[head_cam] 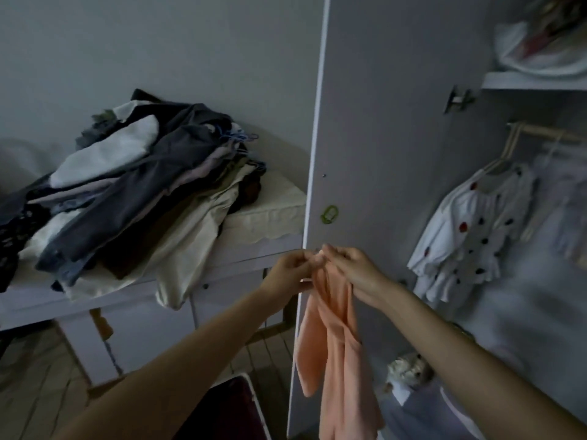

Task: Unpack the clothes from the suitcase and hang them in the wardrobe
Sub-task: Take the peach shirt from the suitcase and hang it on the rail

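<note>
So there's a white table (222, 268) out at about 9 o'clock with a cream mat (273, 211) on top, and a big messy heap of clothes (127, 198) piled on that, some spilling over the front edge. Up at 2 o'clock, a wardrobe shelf (533, 81) holds a whitish bundle (540, 55).

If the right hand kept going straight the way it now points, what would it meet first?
Probably the left hand: the right hand points left and slightly up, both pinching the peach garment. Beyond lies the wardrobe door's edge; depth is unclear.
</note>
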